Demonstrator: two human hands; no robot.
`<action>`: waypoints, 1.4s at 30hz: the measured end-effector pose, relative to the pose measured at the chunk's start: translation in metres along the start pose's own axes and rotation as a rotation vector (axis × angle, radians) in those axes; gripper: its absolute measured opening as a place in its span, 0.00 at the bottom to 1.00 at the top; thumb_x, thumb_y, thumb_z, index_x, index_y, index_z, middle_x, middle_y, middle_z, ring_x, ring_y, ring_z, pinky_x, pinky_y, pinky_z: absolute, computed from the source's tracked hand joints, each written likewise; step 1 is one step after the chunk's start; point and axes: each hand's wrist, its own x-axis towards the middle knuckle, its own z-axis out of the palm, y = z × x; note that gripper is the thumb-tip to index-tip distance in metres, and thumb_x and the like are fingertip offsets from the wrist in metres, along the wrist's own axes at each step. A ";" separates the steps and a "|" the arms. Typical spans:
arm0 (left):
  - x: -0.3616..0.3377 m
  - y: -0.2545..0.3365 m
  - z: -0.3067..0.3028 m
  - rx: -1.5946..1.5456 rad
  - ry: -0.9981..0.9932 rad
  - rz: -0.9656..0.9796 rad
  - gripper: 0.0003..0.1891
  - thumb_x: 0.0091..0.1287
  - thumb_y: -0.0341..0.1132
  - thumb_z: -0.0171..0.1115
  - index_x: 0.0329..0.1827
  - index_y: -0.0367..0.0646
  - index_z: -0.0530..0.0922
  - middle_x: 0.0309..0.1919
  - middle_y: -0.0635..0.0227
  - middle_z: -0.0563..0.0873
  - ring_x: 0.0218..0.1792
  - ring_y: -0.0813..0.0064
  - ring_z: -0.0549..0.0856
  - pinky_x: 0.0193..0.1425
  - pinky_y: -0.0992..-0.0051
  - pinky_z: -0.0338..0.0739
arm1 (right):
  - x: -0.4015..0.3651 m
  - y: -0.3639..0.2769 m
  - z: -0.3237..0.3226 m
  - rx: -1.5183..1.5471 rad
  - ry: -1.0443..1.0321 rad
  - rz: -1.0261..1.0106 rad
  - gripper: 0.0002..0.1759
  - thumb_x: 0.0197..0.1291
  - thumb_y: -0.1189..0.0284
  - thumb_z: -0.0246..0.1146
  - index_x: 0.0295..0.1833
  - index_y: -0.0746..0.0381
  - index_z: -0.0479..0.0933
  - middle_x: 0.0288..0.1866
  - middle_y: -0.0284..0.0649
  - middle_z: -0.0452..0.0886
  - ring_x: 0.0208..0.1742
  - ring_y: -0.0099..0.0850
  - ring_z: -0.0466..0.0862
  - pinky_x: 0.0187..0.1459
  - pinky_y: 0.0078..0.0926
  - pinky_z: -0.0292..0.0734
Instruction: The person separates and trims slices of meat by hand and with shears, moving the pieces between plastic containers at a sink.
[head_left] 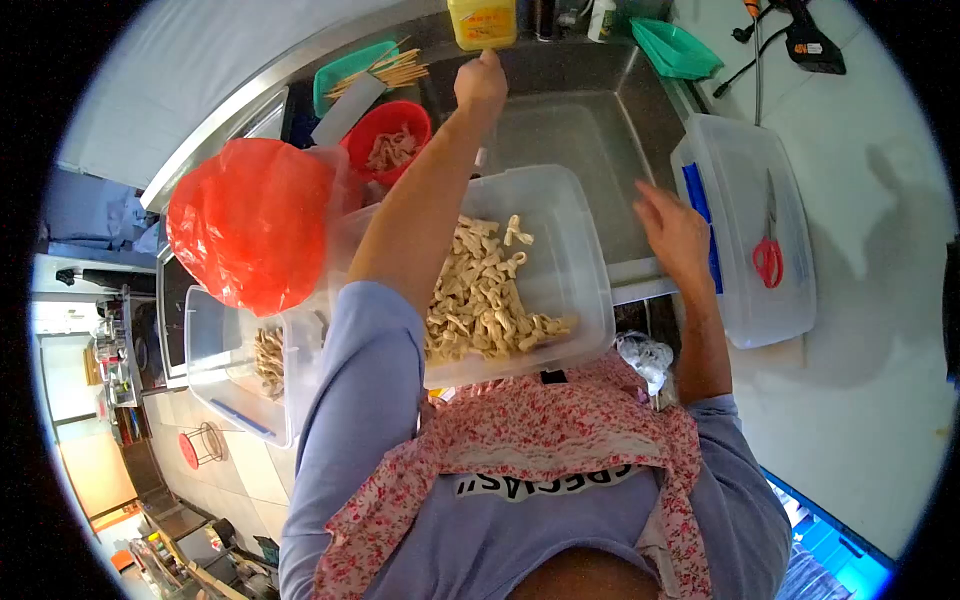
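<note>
My left hand point(482, 82) reaches across to the far side of the sink, its fingers closed at the lower edge of a yellow container point(483, 24) with a label. Over the sink's right edge, my right hand point(677, 232) is open and holds nothing. Between my arms, a large clear plastic tub point(575, 225) contains many pale, folded strips of food point(485, 290). Left of my left forearm, a red bowl point(418, 118) holds pinkish strips.
Skewers point(400, 70) rest by a green tray point(325, 80). A red plastic bag point(250, 225) bulges above another clear tub point(215, 365) at left. Right of the sink point(570, 125), red-handled scissors point(768, 255) lie on a clear lidded box point(740, 180). Green baskets point(676, 48) stand behind.
</note>
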 end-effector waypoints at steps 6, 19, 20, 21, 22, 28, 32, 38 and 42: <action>-0.122 0.052 -0.037 -0.929 -0.415 -0.493 0.16 0.73 0.45 0.45 0.49 0.41 0.70 0.45 0.53 0.79 0.42 0.63 0.79 0.47 0.62 0.77 | 0.029 -0.010 0.020 0.272 0.055 -0.121 0.18 0.59 0.68 0.63 0.55 0.56 0.78 0.38 0.43 0.83 0.36 0.41 0.83 0.37 0.36 0.77; -0.240 0.052 -0.062 -0.835 -0.338 -0.112 0.26 0.66 0.24 0.57 0.68 0.42 0.64 0.53 0.61 0.79 0.52 0.67 0.80 0.59 0.66 0.75 | 0.080 -0.091 0.055 0.687 -0.067 -0.266 0.14 0.58 0.65 0.66 0.41 0.66 0.79 0.32 0.37 0.83 0.28 0.25 0.80 0.32 0.24 0.75; -0.246 0.053 -0.066 -0.716 -0.315 -0.039 0.26 0.66 0.25 0.58 0.68 0.42 0.65 0.52 0.62 0.79 0.51 0.69 0.80 0.58 0.68 0.75 | 0.080 -0.092 0.056 0.737 -0.098 -0.262 0.14 0.58 0.65 0.67 0.39 0.66 0.79 0.31 0.36 0.83 0.27 0.23 0.79 0.31 0.23 0.74; -0.250 0.053 -0.068 -0.596 -0.292 0.031 0.26 0.66 0.26 0.59 0.67 0.43 0.65 0.51 0.62 0.80 0.51 0.71 0.81 0.57 0.70 0.75 | 0.079 -0.095 0.055 0.821 -0.183 -0.158 0.13 0.57 0.66 0.67 0.39 0.66 0.79 0.31 0.35 0.83 0.27 0.22 0.78 0.31 0.22 0.74; -0.252 0.050 -0.070 -0.574 -0.326 0.058 0.25 0.66 0.27 0.60 0.66 0.43 0.67 0.50 0.63 0.81 0.49 0.73 0.81 0.55 0.72 0.76 | 0.077 -0.098 0.052 0.901 -0.269 -0.049 0.11 0.57 0.67 0.67 0.38 0.65 0.79 0.30 0.33 0.82 0.27 0.21 0.77 0.31 0.20 0.74; -0.264 0.052 -0.074 -0.554 -0.273 -0.092 0.11 0.67 0.32 0.61 0.50 0.41 0.76 0.41 0.69 0.84 0.39 0.82 0.80 0.44 0.80 0.74 | 0.063 -0.108 0.053 0.939 -0.097 -0.033 0.10 0.56 0.71 0.68 0.42 0.63 0.81 0.32 0.30 0.82 0.28 0.21 0.78 0.31 0.18 0.73; -0.271 0.052 -0.077 -0.549 -0.305 -0.154 0.07 0.68 0.35 0.61 0.41 0.40 0.77 0.34 0.71 0.83 0.33 0.84 0.78 0.38 0.82 0.72 | 0.057 -0.110 0.040 0.712 -0.040 -0.434 0.11 0.56 0.72 0.67 0.45 0.61 0.81 0.34 0.34 0.83 0.29 0.26 0.80 0.30 0.24 0.74; -0.277 0.050 -0.081 -0.446 -0.340 -0.133 0.10 0.68 0.37 0.61 0.43 0.39 0.77 0.29 0.73 0.80 0.29 0.84 0.75 0.33 0.82 0.70 | 0.047 -0.109 0.037 0.507 -0.086 -0.320 0.12 0.57 0.73 0.65 0.47 0.61 0.81 0.38 0.40 0.84 0.35 0.28 0.84 0.36 0.23 0.77; -0.286 0.052 -0.077 0.022 -0.011 0.315 0.10 0.64 0.35 0.64 0.45 0.41 0.78 0.29 0.72 0.81 0.29 0.80 0.79 0.32 0.77 0.73 | 0.046 -0.107 0.040 0.462 -0.091 -0.275 0.10 0.57 0.71 0.64 0.44 0.62 0.82 0.35 0.43 0.83 0.32 0.36 0.84 0.34 0.31 0.77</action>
